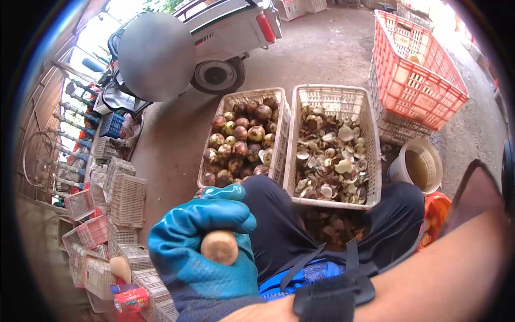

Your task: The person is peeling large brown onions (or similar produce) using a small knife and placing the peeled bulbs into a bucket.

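Observation:
A wet blue rubber glove covers my right hand (pixel 201 249), whose fingers are curled round a wooden handle (pixel 220 247). Only the handle's round end shows; the rest of the tool is hidden in the fist. My bare right forearm, with a black strap (pixel 335 298), crosses from the right over my lap. My left hand does not show. Just beyond the glove stands a crate (pixel 286 123) of round brown, reddish and green fruits (pixel 240 148). To its right, another crate (pixel 377 161) holds thick cut peels (pixel 332 155), pale on the inside.
More brown peels (pixel 338 228) lie between my legs. A bucket of cloudy liquid (pixel 396 166) and a red container (pixel 439 212) are at my right. Stacked pink crates (pixel 421 88) stand behind. Several crates (pixel 127 201) line the left side. A person (pixel 155 59) is near a white cargo vehicle (pixel 230 32).

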Tool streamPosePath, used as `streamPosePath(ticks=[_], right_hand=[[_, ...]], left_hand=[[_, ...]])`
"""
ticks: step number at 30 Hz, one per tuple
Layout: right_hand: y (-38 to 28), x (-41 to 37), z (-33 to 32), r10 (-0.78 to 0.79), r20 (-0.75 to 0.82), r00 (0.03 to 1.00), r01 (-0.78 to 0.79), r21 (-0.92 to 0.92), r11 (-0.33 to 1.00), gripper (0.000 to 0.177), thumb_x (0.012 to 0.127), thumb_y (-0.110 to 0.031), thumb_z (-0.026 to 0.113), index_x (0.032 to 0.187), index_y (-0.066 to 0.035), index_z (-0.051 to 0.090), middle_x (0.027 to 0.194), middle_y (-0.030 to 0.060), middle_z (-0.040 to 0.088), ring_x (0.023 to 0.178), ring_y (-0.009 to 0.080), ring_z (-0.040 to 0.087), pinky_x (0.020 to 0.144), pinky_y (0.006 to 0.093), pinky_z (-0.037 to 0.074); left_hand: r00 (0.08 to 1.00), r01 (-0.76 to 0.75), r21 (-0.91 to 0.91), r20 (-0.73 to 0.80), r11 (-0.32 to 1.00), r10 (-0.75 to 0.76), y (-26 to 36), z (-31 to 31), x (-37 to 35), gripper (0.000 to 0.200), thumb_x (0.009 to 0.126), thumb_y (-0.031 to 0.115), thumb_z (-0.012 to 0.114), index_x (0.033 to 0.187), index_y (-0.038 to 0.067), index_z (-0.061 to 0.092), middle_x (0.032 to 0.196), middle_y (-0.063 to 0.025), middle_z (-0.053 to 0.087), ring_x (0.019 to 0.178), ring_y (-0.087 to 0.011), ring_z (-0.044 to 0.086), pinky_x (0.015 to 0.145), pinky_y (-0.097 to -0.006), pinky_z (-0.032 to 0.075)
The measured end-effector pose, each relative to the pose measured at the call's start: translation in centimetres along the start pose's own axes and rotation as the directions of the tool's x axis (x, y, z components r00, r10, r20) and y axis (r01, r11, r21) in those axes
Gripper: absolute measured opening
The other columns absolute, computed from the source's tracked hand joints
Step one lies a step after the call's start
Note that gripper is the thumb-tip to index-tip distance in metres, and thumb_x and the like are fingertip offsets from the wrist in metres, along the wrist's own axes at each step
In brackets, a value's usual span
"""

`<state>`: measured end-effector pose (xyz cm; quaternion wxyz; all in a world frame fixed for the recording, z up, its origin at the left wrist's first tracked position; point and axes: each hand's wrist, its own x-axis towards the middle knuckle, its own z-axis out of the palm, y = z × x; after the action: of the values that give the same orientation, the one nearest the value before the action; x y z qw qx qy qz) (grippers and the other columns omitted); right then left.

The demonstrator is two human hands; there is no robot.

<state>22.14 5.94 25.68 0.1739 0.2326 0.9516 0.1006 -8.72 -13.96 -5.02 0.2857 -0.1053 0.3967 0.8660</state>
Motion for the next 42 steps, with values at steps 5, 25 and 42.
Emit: streamPosePath(ticks=[5,25,42], right_hand=[[1.4,1.4,0.7,0.073,-0.073,0.995,-0.064,0.117,0.991,0.019,0.082,-0.027,0.068,0.095,-0.014,0.07,0.077,0.0066,0.069,0.077,0.0248,0.07,0.062,0.0422,0.053],[16.4,-1.3,13.5,0.464,-0.05,0.884,-0.329,0.64,0.694,0.035,0.087,-0.038,0.057,0.106,-0.009,0.065,0.095,0.0209,0.068,0.091,0.0393,0.066,0.079,0.0489,0.051],[20.3,-11.5,18.2,0.651,0.023,0.759,-0.493,0.674,0.55,0.036,0.086,-0.034,0.06,0.111,-0.009,0.062,0.1,0.023,0.066,0.097,0.0414,0.063,0.081,0.048,0.05]], left_hand=[[0.961,0.05,-0.124,0.278,0.991,-0.013,1.3,6.7,-4.4,0.064,0.086,0.053,0.062,0.133,0.012,0.051,0.132,-0.0182,0.054,0.115,-0.0418,0.056,0.087,-0.0599,0.053],[0.516,0.612,0.27,0.576,0.744,-0.634,-16.8,25.3,-16.3,0.062,0.088,0.055,0.058,0.134,0.015,0.052,0.132,-0.0163,0.056,0.12,-0.0433,0.054,0.091,-0.0596,0.05],[0.598,0.665,0.236,0.4,0.708,-0.695,-24.2,31.2,-18.4,0.026,0.086,0.052,0.059,0.09,0.027,0.066,0.092,0.002,0.071,0.086,-0.0226,0.068,0.069,-0.0525,0.054]])
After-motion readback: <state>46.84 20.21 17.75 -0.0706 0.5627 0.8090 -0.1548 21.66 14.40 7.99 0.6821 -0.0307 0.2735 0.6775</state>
